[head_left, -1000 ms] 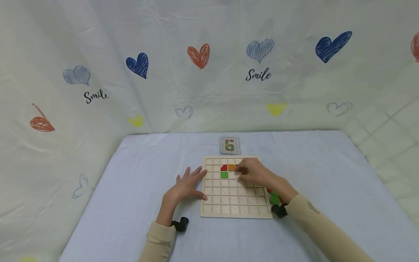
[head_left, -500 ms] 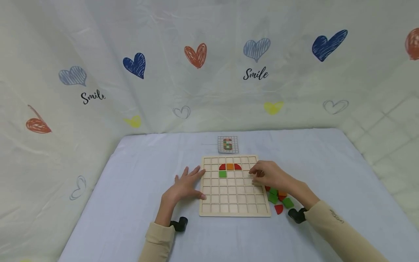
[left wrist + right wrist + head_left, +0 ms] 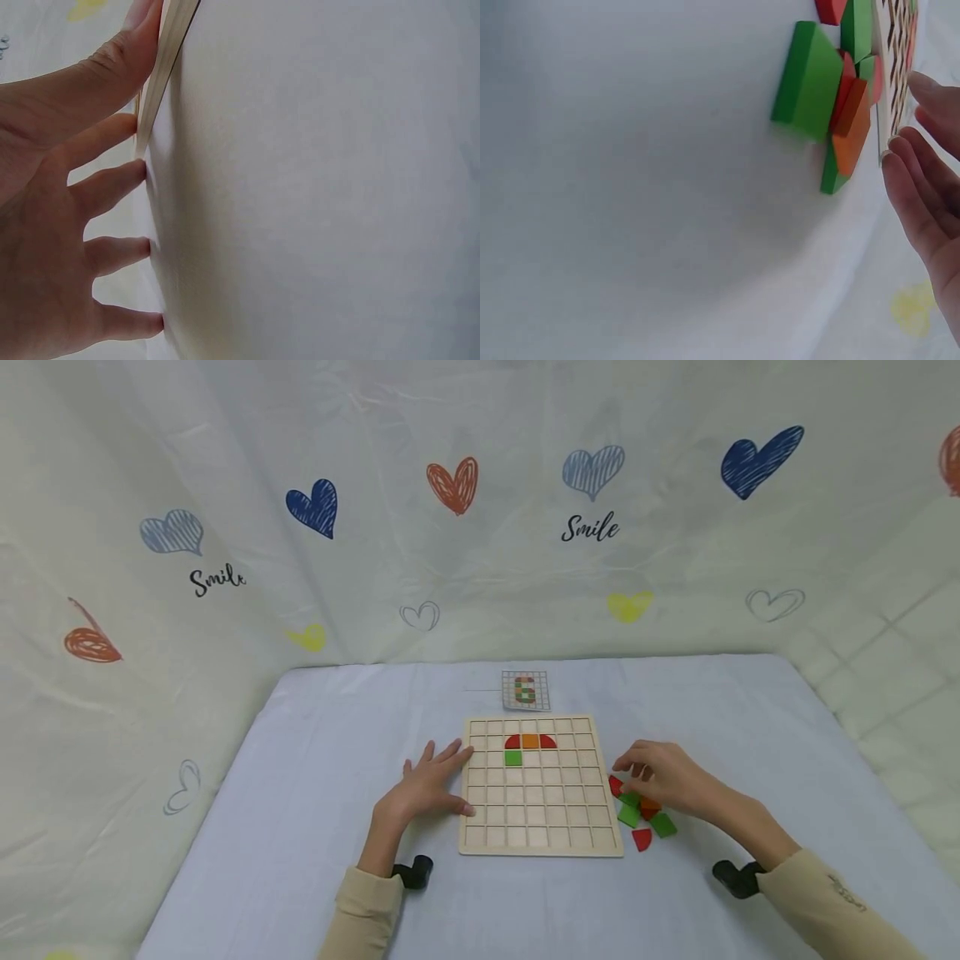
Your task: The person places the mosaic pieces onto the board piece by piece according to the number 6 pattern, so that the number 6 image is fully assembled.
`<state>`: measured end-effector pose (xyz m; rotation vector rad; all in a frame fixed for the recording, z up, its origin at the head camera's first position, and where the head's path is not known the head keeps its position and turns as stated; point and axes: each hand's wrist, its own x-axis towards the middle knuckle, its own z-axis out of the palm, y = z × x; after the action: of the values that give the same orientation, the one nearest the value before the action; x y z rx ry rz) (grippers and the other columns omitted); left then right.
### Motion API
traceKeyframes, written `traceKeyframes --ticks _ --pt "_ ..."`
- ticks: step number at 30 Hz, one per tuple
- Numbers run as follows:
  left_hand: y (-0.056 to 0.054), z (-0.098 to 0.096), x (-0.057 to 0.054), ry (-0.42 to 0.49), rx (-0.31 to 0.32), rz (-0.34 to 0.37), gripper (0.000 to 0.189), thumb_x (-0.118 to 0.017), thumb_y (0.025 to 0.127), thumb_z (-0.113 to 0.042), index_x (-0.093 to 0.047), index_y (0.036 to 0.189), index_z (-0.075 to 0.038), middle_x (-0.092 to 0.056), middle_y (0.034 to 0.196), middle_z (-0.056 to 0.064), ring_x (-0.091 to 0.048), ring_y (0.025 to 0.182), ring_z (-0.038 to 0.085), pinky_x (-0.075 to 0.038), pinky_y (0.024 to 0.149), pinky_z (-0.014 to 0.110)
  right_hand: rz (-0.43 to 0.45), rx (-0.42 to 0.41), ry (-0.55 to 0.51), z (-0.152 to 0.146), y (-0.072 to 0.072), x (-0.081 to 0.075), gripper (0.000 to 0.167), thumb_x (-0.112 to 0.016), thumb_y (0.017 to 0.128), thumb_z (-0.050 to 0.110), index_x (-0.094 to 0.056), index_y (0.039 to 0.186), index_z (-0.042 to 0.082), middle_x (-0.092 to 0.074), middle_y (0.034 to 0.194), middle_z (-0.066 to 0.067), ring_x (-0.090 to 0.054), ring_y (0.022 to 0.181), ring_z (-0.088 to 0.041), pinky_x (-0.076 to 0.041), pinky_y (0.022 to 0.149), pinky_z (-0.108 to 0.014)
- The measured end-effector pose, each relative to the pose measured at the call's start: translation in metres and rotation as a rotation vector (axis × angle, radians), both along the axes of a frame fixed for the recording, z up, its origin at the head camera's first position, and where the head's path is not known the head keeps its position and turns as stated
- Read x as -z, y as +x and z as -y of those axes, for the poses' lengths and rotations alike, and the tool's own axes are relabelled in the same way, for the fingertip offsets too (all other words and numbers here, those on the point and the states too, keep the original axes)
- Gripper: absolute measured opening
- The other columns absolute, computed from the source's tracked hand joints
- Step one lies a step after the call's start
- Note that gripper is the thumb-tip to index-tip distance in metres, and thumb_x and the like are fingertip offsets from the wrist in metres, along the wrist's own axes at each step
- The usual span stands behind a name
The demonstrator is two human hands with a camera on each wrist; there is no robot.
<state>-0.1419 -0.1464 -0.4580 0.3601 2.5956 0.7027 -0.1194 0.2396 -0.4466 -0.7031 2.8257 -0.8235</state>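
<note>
A wooden grid board (image 3: pixel 558 817) lies on the table. Set in its cells are a red quarter-round tile (image 3: pixel 512 742), an orange square tile (image 3: pixel 530 742), a second red quarter-round (image 3: pixel 548 742) and a green square (image 3: pixel 513 758). With fingers spread, my left hand (image 3: pixel 422 787) touches the board's left edge; its thumb rests on the rim in the left wrist view. My right hand (image 3: pixel 669 778) hovers at the far side of the loose tiles, fingers slightly bent, nothing seen between them. Among those tiles are an orange one (image 3: pixel 852 131) and a green one (image 3: pixel 808 82).
Behind the board lies a small printed card (image 3: pixel 525 692) with a coloured grid pattern. A loose red quarter-round (image 3: pixel 641 839) and a green square (image 3: pixel 663 825) lie nearest the front of the pile. A white curtain (image 3: pixel 510 568) with hearts hangs behind the table.
The right hand has let go of the second red quarter-round beside the orange tile. It has moved right and toward me, off the board to the loose tiles. My left hand stays put.
</note>
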Motion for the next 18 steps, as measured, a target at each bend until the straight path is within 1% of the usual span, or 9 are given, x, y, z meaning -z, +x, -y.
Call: traceKeyframes --ticks 8,14,18 --pt "-0.002 0.000 0.003 -0.007 0.003 0.004 0.098 -0.090 0.077 -0.035 -0.040 0.160 -0.021 -0.025 0.171 0.005 -0.003 0.159 0.045 -0.002 0.118 0.077 -0.010 0.004 -0.004 -0.018 0.016 0.000 0.021 -0.085 0.082 0.007 -0.077 0.102 0.005 -0.073 0.097 0.000 -0.067 0.082 -0.017 -0.058 0.070 -0.026" --pt "-0.002 -0.001 0.002 -0.014 0.001 0.004 0.099 -0.090 0.077 -0.036 -0.039 0.161 -0.022 -0.025 0.171 0.004 -0.003 0.159 0.044 -0.002 0.119 0.076 -0.026 -0.009 -0.009 -0.028 0.023 0.002 0.025 -0.087 0.079 0.007 -0.077 0.102 0.005 -0.072 0.096 0.002 -0.065 0.081 -0.013 -0.058 0.070 -0.024" --pt "-0.002 -0.001 0.004 -0.015 0.003 0.004 0.099 -0.090 0.077 -0.036 -0.039 0.160 -0.022 -0.025 0.171 0.004 -0.003 0.159 0.044 -0.003 0.119 0.076 -0.014 -0.009 -0.015 -0.031 0.028 0.005 0.025 -0.087 0.079 0.007 -0.077 0.103 0.005 -0.072 0.096 0.004 -0.063 0.081 -0.009 -0.057 0.070 -0.023"
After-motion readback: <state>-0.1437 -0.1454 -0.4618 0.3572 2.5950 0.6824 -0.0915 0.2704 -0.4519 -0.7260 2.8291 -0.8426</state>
